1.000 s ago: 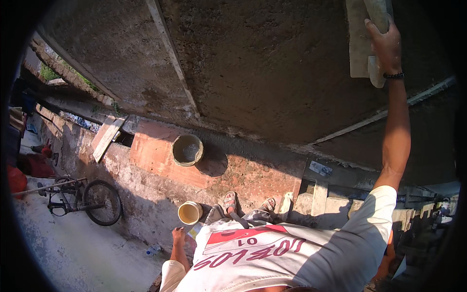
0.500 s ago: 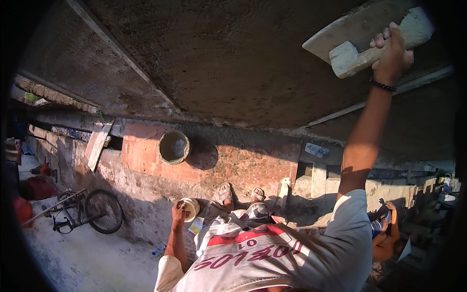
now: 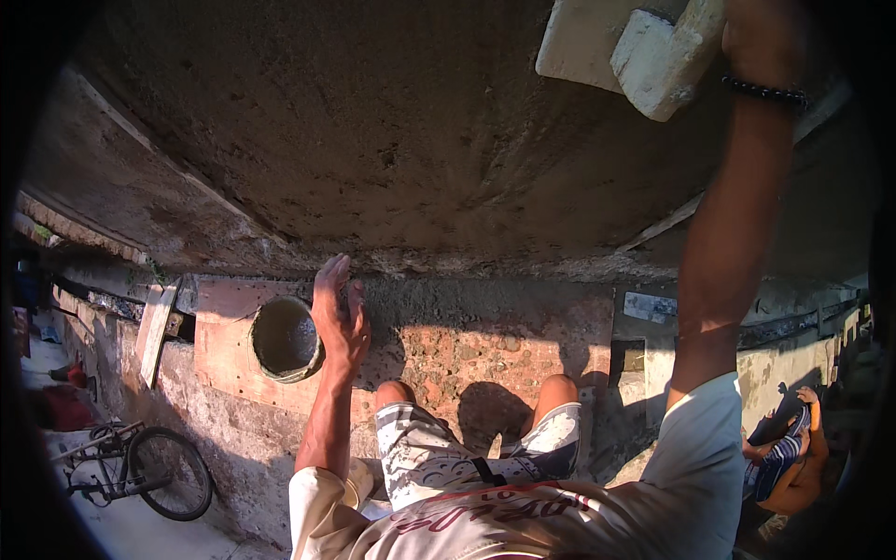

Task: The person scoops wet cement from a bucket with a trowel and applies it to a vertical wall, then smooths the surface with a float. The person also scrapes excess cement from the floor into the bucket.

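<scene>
My right hand [image 3: 761, 42], wearing a dark bead bracelet, is closed on a pale plastering float [image 3: 658, 65] held against the dark, rough plastered wall [image 3: 420, 121] at the upper right. Lower on the left, my left hand [image 3: 339, 315] is raised with empty fingers extended and slightly apart, beside a round bucket [image 3: 285, 341] of cloudy liquid; in this view it overlaps the bucket's right rim. That bucket stands on a reddish board [image 3: 224, 345] along the wall's foot. A smaller pale bucket [image 3: 359, 481] is partly hidden behind my left forearm.
Narrow strips [image 3: 173, 163] run across the wall. Loose planks [image 3: 155, 331] lie at the left beside a gap. A bicycle [image 3: 168, 471] is at the lower left. Another person [image 3: 793, 467] is low at the far right beside a pale low wall [image 3: 793, 364].
My left hand has risen from near the small bucket to beside the larger one. The float has shifted upward in the view. My knees are now bent and more visible.
</scene>
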Motion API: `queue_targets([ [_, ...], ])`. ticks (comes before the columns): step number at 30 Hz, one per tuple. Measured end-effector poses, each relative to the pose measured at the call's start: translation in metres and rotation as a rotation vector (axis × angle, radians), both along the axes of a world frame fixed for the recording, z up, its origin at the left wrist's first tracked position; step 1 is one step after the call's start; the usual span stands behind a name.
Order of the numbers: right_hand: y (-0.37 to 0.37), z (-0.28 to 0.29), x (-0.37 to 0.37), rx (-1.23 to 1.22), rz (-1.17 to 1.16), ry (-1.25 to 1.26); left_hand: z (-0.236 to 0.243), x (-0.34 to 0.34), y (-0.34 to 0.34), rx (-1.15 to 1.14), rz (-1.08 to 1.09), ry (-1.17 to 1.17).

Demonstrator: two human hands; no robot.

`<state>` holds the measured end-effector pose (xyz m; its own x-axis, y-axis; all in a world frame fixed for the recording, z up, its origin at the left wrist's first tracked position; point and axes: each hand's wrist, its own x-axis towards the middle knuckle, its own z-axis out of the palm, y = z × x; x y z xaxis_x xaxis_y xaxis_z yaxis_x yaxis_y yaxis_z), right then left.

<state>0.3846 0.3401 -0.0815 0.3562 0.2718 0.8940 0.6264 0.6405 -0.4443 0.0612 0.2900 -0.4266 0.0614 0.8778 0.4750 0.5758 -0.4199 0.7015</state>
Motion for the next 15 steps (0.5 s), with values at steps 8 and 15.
queue_targets([
  [8,0.017,-0.276,0.018,-0.224,-0.175,-0.254,-0.044,0.047,0.028,0.521,0.072,0.040],
  [15,-0.040,-0.421,0.105,-0.521,-0.349,-0.378,0.022,0.011,0.038,0.568,0.127,0.247],
])
